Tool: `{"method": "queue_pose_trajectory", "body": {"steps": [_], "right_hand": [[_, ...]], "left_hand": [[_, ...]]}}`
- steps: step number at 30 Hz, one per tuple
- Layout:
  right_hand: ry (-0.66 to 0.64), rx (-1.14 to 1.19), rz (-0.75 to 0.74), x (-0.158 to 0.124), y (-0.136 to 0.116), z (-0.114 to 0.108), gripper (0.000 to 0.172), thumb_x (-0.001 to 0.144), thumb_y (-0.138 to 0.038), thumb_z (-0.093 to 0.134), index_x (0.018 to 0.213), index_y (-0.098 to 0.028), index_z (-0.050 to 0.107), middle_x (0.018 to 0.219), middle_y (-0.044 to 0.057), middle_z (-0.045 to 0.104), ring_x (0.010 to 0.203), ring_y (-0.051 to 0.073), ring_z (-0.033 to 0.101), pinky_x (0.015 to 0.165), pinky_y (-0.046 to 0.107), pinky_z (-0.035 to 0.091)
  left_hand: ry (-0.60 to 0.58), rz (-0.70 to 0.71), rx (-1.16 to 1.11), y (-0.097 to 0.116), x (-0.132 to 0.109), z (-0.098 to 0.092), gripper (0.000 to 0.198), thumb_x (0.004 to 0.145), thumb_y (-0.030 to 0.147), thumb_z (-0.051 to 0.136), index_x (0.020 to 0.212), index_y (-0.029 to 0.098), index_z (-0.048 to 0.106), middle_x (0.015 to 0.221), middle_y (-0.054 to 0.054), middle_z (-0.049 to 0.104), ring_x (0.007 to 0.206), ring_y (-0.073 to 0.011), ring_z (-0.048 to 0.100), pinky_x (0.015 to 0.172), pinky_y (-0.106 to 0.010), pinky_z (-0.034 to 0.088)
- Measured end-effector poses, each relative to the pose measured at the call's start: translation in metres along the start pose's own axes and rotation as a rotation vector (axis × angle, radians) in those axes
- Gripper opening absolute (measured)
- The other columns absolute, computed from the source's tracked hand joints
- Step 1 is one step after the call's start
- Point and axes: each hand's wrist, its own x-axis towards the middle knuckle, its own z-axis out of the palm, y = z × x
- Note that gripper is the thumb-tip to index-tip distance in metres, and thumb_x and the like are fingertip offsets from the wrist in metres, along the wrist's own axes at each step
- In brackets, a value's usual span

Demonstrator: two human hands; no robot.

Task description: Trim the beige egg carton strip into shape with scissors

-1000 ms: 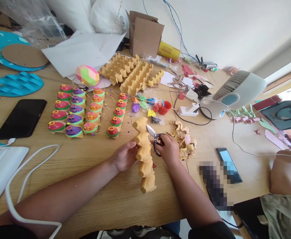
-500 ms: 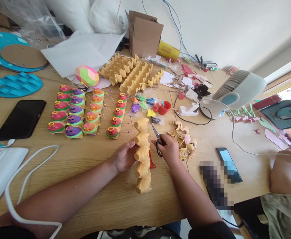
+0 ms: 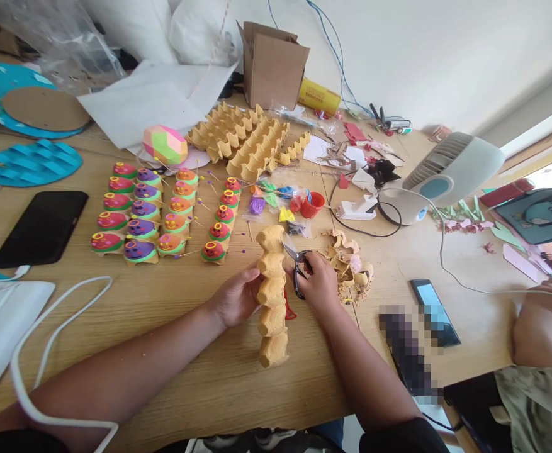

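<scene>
A strip of yellow egg carton [image 3: 272, 299] with several bumps stands lengthwise before me, held off the table. My left hand [image 3: 238, 296] grips it from the left side, some fingers hidden behind it. Scissors [image 3: 298, 264] with dark handles are in my right hand [image 3: 320, 283], their blades pointing up and left at the strip's upper right edge. Part of a red object [image 3: 289, 308] shows behind the strip. To the right of my right hand lies a heap of carton scraps [image 3: 354, 270].
Painted carton strips with faces [image 3: 141, 217] stand left of centre. Behind are uncut egg trays [image 3: 252, 141], a red cup [image 3: 312, 204] and bags of coloured clay [image 3: 269, 195]. A white fan [image 3: 440, 179], a phone [image 3: 435, 313] and another person's arm [image 3: 540, 321] are on the right.
The scissors have shifted slightly left, bringing their blades to the strip's upper right edge. The strip's upper part has moved slightly right.
</scene>
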Motion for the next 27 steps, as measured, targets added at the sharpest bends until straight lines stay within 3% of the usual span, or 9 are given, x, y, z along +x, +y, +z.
{"method": "queue_pose_trajectory", "body": {"steps": [9,17,22,27], "right_hand": [[-0.043,-0.016,0.051,-0.0011,-0.0008,-0.0012,0.027,0.088,-0.045,0.07,0.077,-0.022,0.061,0.071,0.002,0.061,0.067,0.018,0.053,0.061,0.028,0.031],[-0.049,0.001,0.063,0.0012,-0.0001,-0.0034,0.043,0.088,-0.053,0.071,0.066,-0.023,0.05,0.067,0.001,0.057,0.064,0.016,0.049,0.06,0.027,0.031],[-0.052,0.234,0.145,0.0036,0.0018,-0.0017,0.052,0.081,-0.063,0.074,0.062,-0.024,0.046,0.059,-0.003,0.046,0.058,0.014,0.04,0.057,0.027,0.028],[-0.181,0.678,0.293,0.0039,0.0005,0.003,0.047,0.079,-0.069,0.074,0.073,-0.023,0.061,0.059,-0.003,0.048,0.054,0.014,0.04,0.051,0.027,0.03]], "left_hand": [[-0.032,0.007,0.024,0.0,-0.0006,0.0042,0.037,0.081,0.036,0.085,0.115,0.024,0.074,0.109,-0.004,0.08,0.09,-0.0213,0.073,0.08,-0.034,0.059],[-0.032,-0.008,0.039,0.0004,-0.0014,0.0056,0.038,0.08,0.034,0.085,0.114,0.023,0.073,0.107,-0.004,0.079,0.091,-0.021,0.073,0.082,-0.034,0.058],[-0.003,0.008,0.064,-0.0002,-0.0017,0.0062,0.038,0.078,0.038,0.088,0.11,0.022,0.075,0.099,-0.004,0.078,0.084,-0.0205,0.071,0.077,-0.033,0.057],[0.064,0.035,0.109,-0.0022,-0.0014,0.0066,0.033,0.079,0.037,0.09,0.103,0.019,0.076,0.09,-0.006,0.076,0.078,-0.0196,0.071,0.071,-0.029,0.055]]}}
